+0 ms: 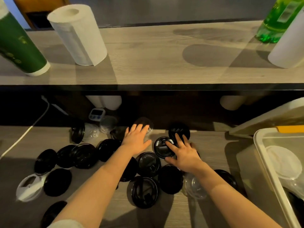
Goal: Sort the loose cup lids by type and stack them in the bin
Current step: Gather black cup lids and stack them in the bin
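Note:
Several black cup lids lie scattered over the lower wooden counter, mixed with clear dome lids and one white lid at the left. My left hand is spread flat, reaching toward a clear dome lid at the counter's back. My right hand rests with its fingers on a black lid, and another black lid lies just behind it. The white bin stands at the right and holds white and clear lids.
A raised shelf carries a paper towel roll, a green tube, a green bottle and a white roll. A small timer and a white cable sit at the back left.

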A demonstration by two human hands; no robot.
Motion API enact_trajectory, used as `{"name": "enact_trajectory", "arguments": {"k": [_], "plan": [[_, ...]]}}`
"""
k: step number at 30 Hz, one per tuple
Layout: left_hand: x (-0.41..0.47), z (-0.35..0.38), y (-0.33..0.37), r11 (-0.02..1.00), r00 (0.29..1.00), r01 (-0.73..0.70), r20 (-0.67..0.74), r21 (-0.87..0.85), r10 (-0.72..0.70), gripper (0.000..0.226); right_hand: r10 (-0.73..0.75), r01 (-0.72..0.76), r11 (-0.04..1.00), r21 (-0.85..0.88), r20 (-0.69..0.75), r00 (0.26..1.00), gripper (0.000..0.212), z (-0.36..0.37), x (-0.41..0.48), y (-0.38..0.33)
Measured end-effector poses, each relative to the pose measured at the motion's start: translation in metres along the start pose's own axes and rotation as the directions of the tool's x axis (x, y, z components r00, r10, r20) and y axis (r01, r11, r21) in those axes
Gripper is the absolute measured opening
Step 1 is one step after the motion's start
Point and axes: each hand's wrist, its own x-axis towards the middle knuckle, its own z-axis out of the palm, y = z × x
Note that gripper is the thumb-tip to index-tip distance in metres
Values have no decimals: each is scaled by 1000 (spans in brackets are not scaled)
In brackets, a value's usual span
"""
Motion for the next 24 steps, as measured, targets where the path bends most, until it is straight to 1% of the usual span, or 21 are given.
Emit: {"name": "enact_trajectory", "arguments": {"k": [5, 9, 13, 17, 20, 22, 24], "plan": [[-34, 19, -9, 998, 999, -44, 11, -52, 45, 70, -33, 33, 999, -15, 3, 999, 68, 14, -17, -18], [-60, 30, -13, 997, 998, -50, 24, -65, 51, 68, -56, 57, 998, -23, 17, 998, 67, 21, -26, -31], [-78, 35, -19, 996, 998, -56, 18, -75, 58, 65, -58, 58, 998, -3, -12, 998, 69, 21, -30, -40], [-92, 41, -28, 994, 997, -74, 19, -84, 76, 63, -70, 73, 997, 37, -79, 994, 69, 17, -32, -49], [-101, 41, -35, 988, 995, -101, -22, -117, 99, 61, -47, 62, 993, 98, -149, 988, 67, 15, -34, -55], [-109, 43, -40, 985, 990, -115, -101, -130, 102, 58, -23, 56, 990, 126, -256, 967, 60, 17, -39, -55], [-119, 46, -42, 983, 971, -130, -215, -129, 100, 52, 20, 44, 985, 164, -367, 930, 49, 22, -48, -53]]}}
